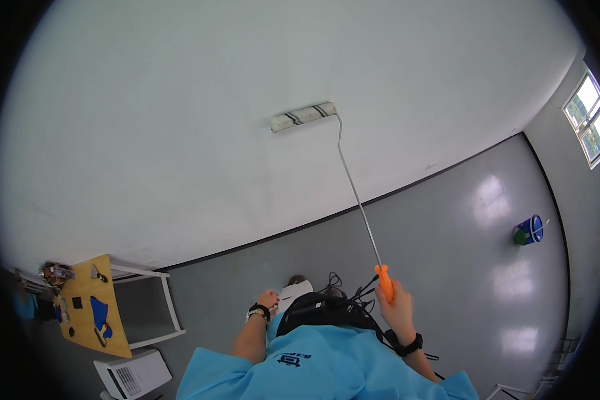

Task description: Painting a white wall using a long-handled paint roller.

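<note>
My right hand (397, 308) is wrapped round the orange handle of a paint roller (305, 117). Its long thin metal rod reaches up and away to a white sleeve with dark stripes, which lies against the white wall (180, 133). Low at my left side, my left hand (268, 300) has its fingers curled beside a white, flat-looking thing (295, 292) in front of my body. What those fingers hold, if anything, is hidden.
On the left stands a wooden-topped table (120, 330) with white legs, bearing several tools and a blue cloth-like piece. A white boxy appliance (137, 373) is near it. On the grey floor at right sits a blue and green bucket (528, 231). Black cables (360, 293) hang by my waist.
</note>
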Motion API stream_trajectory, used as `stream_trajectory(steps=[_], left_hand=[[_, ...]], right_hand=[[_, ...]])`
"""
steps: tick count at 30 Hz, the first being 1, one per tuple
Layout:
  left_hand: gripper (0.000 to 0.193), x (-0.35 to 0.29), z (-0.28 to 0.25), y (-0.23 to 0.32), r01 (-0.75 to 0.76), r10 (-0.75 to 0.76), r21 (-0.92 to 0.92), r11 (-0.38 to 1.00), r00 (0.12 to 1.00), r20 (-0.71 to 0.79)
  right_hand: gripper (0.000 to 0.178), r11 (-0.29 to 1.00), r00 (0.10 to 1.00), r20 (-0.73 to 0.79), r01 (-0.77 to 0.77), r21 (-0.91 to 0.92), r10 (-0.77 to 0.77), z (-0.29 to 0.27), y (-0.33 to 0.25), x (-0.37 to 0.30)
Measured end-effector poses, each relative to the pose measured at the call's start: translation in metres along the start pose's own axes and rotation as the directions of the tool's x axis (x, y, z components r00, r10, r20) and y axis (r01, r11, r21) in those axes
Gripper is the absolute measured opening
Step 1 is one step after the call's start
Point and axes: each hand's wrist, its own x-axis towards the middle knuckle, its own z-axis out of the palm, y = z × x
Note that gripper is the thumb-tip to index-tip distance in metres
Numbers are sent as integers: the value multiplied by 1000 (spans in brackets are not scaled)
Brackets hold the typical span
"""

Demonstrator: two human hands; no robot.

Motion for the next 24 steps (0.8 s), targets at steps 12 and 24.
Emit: stream_trajectory(steps=[12,24], left_hand=[[26,15,2,-11,-173,179,157,972,984,-25],[29,3,4,11,-122,122,219,968,992,15]], right_hand=[[26,996,999,-13,41,-82,-42,12,31,1],[24,983,979,-107,181,42,-176,9,-33,55]])
